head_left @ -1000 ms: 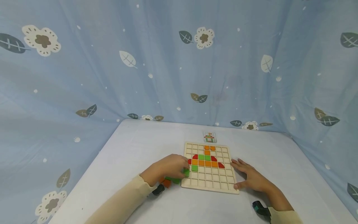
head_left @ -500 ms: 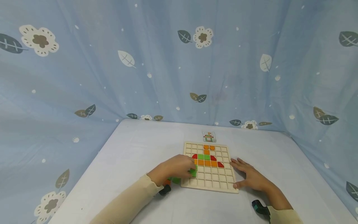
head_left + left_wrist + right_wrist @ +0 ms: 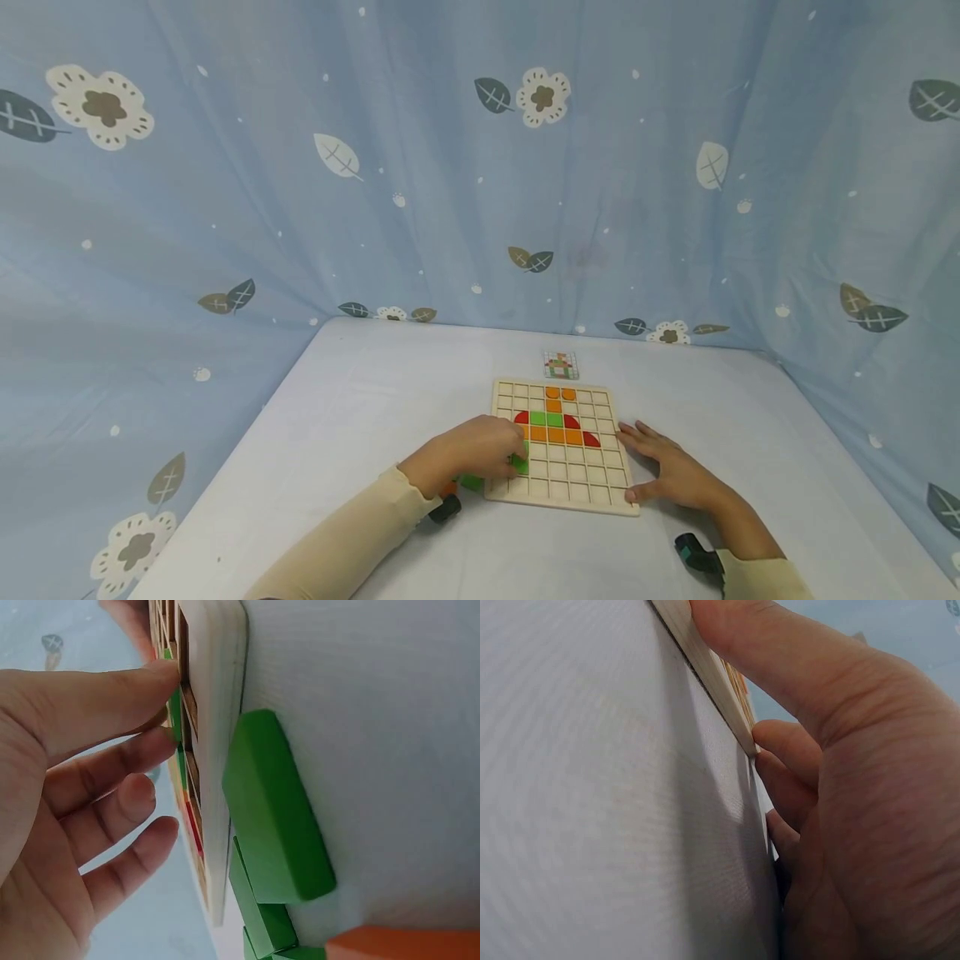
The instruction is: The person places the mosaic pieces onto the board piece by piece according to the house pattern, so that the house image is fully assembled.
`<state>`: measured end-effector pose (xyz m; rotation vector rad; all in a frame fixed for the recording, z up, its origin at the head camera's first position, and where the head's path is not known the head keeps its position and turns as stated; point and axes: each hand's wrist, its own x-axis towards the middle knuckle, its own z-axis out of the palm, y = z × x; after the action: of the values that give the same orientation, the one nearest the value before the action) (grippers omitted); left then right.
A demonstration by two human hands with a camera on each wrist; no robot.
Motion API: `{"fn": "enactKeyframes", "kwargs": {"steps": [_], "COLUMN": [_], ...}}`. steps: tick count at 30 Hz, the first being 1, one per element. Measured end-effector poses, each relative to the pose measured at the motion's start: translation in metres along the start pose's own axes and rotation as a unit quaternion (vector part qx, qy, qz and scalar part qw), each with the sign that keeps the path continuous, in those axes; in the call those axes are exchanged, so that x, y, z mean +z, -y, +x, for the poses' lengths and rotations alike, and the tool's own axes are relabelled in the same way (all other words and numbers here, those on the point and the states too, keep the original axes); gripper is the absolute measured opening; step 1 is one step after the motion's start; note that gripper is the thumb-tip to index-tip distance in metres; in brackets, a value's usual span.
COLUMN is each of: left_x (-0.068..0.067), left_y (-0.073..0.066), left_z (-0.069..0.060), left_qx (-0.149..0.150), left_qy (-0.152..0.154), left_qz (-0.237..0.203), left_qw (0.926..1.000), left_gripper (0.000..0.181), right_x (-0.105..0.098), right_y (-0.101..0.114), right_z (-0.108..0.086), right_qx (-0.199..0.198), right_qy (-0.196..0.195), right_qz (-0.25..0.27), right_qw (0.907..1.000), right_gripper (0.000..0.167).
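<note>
A wooden grid board (image 3: 570, 473) lies on the white table, with orange, green and red blocks set in its cells. Over its left side, my left hand (image 3: 480, 447) pinches a green square block (image 3: 521, 463) between thumb and fingertips, down at a cell. The left wrist view has the thumb (image 3: 154, 686) and index finger on either side of that block, the other fingers loosely bent. My right hand (image 3: 667, 473) rests at the board's right edge; its fairly straight fingers and thumb (image 3: 757, 652) touch the rim. The left hand hides some cells.
Loose green blocks (image 3: 274, 810) lie against the board's left edge, and an orange block (image 3: 409, 943) lies near them. Behind the board is a small pattern card (image 3: 561, 365). A blue patterned curtain (image 3: 420, 208) hangs beyond the table.
My left hand has moved right over the board with the green block, then stayed nearly still in the last half second. The right hand has kept its place at the edge.
</note>
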<state>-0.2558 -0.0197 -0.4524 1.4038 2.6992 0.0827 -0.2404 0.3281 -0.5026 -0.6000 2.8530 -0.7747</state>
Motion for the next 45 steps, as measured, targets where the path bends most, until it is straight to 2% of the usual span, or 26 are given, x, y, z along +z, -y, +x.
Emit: {"fn": "enactKeyframes", "kwargs": {"steps": [4, 9, 11, 17, 26, 34, 45], "left_x": [0.000, -0.001, -0.004, -0.016, -0.024, -0.014, -0.004], "left_y": [0.001, 0.005, 0.008, 0.019, 0.037, 0.047, 0.052], "left_z": [0.000, -0.004, -0.007, -0.024, -0.046, -0.056, -0.057], "left_qx": [0.011, 0.007, -0.004, -0.053, -0.090, -0.125, -0.143], "left_qy": [-0.002, -0.005, -0.005, -0.007, -0.012, 0.001, 0.012], "left_qz": [0.015, -0.007, -0.024, -0.050, -0.040, -0.054, -0.070], "left_qw": [0.9998, 0.9999, 0.9997, 0.9973, 0.9951, 0.9907, 0.9872], "left_gripper": [0.012, 0.006, 0.003, 0.017, 0.021, 0.025, 0.030], "right_x": [-0.001, -0.002, -0.002, 0.000, -0.001, 0.001, 0.000], "right_y": [0.001, 0.002, 0.003, 0.004, 0.002, -0.001, -0.001], "right_z": [0.001, 0.001, 0.000, 0.001, 0.001, 0.001, 0.000], "right_qx": [-0.004, -0.002, -0.001, 0.005, 0.002, 0.014, -0.004], "right_qy": [0.000, 0.002, 0.003, 0.002, 0.001, -0.002, -0.005], "right_qz": [0.001, 0.002, 0.002, -0.004, -0.006, -0.003, -0.002], "right_qw": [1.0000, 1.0000, 1.0000, 1.0000, 1.0000, 0.9999, 1.0000], "right_gripper": [0.106, 0.106, 0.106, 0.105, 0.106, 0.108, 0.106]}}
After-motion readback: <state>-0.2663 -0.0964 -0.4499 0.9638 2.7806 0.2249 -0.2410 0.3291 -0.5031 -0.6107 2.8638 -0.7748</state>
